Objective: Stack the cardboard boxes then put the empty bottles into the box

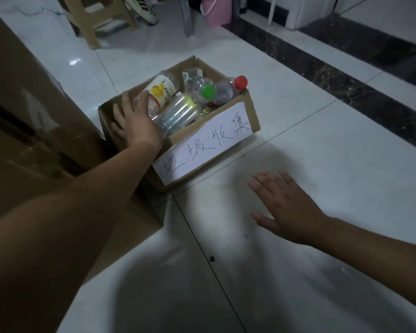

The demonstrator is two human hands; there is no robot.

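Observation:
A small open cardboard box with a white handwritten paper label stands on the white tile floor. It holds several empty plastic bottles: one with a yellow fruit label, one with a green cap, one with a red cap, and a clear one lying across the front. My left hand is palm down over the box's near-left corner, fingers spread, touching the clear bottle's end. Low over the floor in front of the box, my right hand is open and holds nothing.
Large brown cardboard boxes fill the left side, right against the small box. A wooden stool, a shoe and a pink bucket stand at the back. A dark marble strip crosses the floor at the right.

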